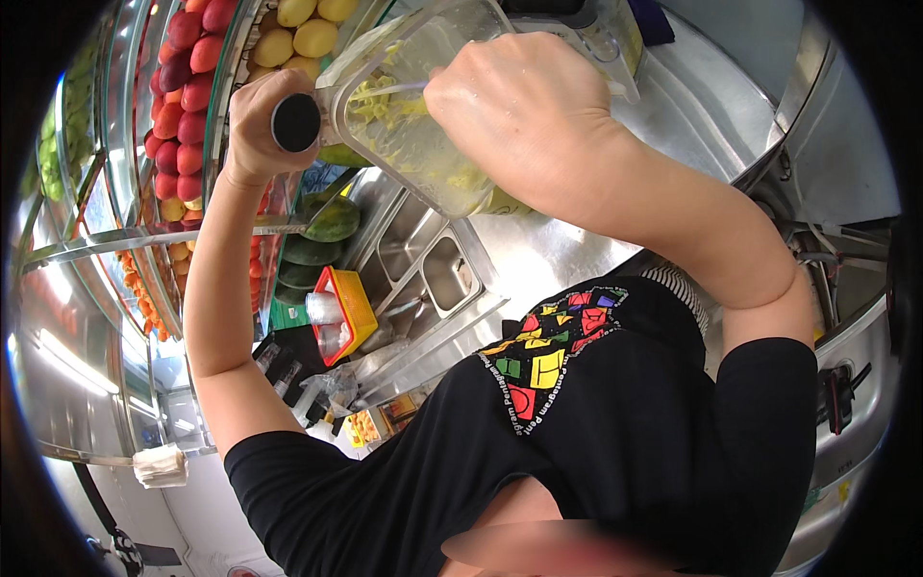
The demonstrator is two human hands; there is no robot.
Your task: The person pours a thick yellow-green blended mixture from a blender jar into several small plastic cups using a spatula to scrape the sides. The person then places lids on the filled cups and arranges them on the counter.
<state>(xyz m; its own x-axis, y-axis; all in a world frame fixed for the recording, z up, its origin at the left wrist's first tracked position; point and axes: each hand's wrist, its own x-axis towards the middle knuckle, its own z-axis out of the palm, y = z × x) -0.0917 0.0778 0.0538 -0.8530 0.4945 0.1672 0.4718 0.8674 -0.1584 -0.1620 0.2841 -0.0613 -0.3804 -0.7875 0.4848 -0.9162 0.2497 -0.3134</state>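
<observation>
My left hand (263, 126) is wrapped around the black-ended handle (296, 122) of a clear plastic blender jug (404, 173). The jug is tilted, its wide mouth facing me. Yellow-green shreds and pulp (375, 104) cling to its inner walls. My right hand (523, 115), wet with a few drops, is closed in a fist over the jug's mouth. From its thumb side a thin pale strip (393, 89), apparently part of a utensil, reaches toward the pulp. The fist hides the rest of that utensil and part of the jug.
Glass display shelves with red fruit (184, 108) and yellow fruit (296, 36) stand at the left. Watermelons (328, 216) lie near a yellow-and-red basket (366, 317) of plastic cups. Steel wells (451, 274) are set into the counter (548, 241). A machine (620, 43) stands behind my right hand.
</observation>
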